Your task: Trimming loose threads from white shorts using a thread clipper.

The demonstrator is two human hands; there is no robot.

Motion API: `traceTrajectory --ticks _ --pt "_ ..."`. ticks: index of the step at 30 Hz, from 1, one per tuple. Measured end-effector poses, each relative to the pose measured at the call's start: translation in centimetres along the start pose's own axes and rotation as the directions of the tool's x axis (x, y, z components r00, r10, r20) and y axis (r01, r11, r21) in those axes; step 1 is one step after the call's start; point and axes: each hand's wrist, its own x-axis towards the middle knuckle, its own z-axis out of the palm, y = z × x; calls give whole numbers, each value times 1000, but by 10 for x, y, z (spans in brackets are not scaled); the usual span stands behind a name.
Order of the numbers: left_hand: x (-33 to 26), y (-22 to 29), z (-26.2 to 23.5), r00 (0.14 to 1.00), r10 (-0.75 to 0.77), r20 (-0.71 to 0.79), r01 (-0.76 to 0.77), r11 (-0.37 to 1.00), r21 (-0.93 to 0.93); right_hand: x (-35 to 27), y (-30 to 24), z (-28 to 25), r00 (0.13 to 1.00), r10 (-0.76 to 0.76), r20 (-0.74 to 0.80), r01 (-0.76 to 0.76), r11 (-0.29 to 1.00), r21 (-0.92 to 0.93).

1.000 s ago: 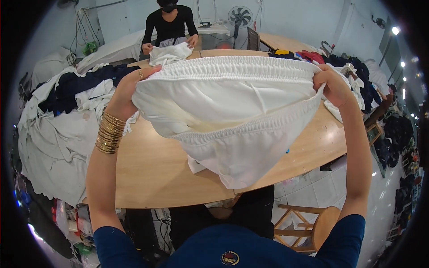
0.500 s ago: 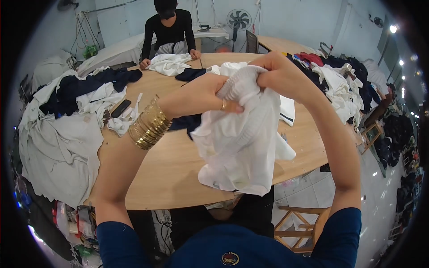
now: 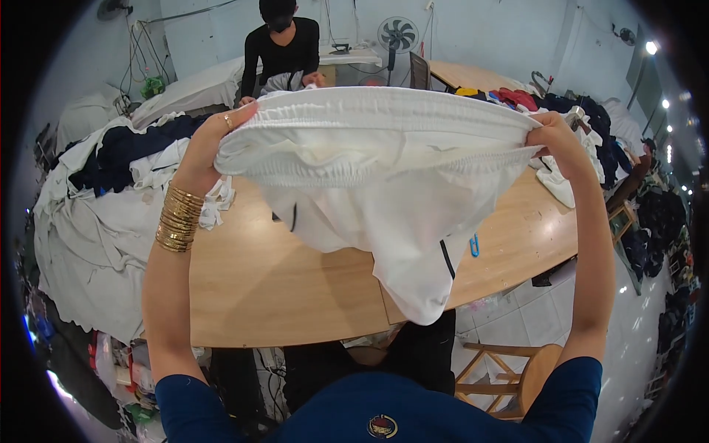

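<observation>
From the head view I see both arms raised over the wooden table (image 3: 258, 280), stretching a white garment (image 3: 384, 184) wide by its elastic waistband. My left hand (image 3: 210, 144) is closed on the waistband's left end, fingers curled over the gathered edge (a ring shows on one finger, and a stack of gold bangles (image 3: 177, 219) sits on the wrist). My right hand (image 3: 554, 136) grips the waistband's right end, also closed tight on the cloth. The garment hangs in the air above the table, its lower part drooping toward the near edge. A heap of white and dark fabric (image 3: 111, 192) lies at the left. Across the table another person in black (image 3: 284, 48) handles a pale cloth.
</observation>
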Motion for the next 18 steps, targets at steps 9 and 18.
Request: traceTrajectory --ticks 9,18 --pt "-4 -7 -16 999 -31 -40 22 978 -208 -6 -9 -3 992 87 88 -95 991 95" --pt "-1 -22 61 877 307 369 -479 518 708 -7 -25 57 948 -193 253 185 981 54"
